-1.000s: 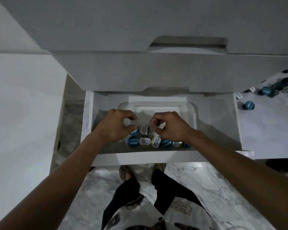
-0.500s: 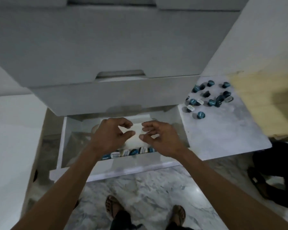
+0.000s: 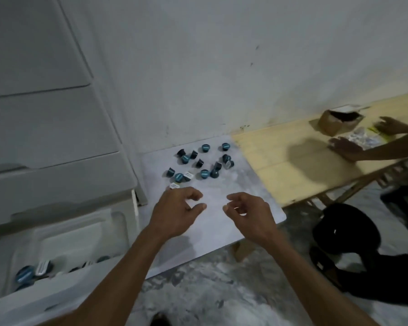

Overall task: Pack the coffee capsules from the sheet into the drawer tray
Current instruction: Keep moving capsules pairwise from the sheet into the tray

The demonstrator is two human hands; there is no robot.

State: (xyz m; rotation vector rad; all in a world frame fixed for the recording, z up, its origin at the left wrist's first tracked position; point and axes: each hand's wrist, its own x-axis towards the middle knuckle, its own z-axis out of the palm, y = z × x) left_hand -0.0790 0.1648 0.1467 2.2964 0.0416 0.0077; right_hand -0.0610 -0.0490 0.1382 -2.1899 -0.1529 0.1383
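both hands over the sheet (image 3: 212,222) now, nothing in either. left hand (image 3: 174,212) has its fingers loosely curled and spread, empty, hovering just short of the nearest capsule (image 3: 174,186), the white-lidded one at the near edge of the pile. right hand (image 3: 250,212) beside it, fingers half curled, also empty, over bare sheet.

progress, then: partly done, i'd say. down at lower left the drawer (image 3: 64,292) is pulled out, and the tray (image 3: 118,222) inside it already holds a handful of capsules along its near side, blue and white lids showing; the exact count is hard to read, the drawer front hides some. most of the tray looks bare. on the sheet a scatter of capsules (image 3: 201,161) waits, well over a dozen, some upright, some tipped on their sides, a few touching each other. so plenty left, several more trips by my reckoning.

around it: a yellow table (image 3: 304,156) butts against the sheet's right side, where another person's hands (image 3: 346,148) work by a cardboard box (image 3: 339,120) and a clear packet. well apart from the pile, no clash there. nothing lies between the hands and the capsules. the tipped ones may roll when pinched.
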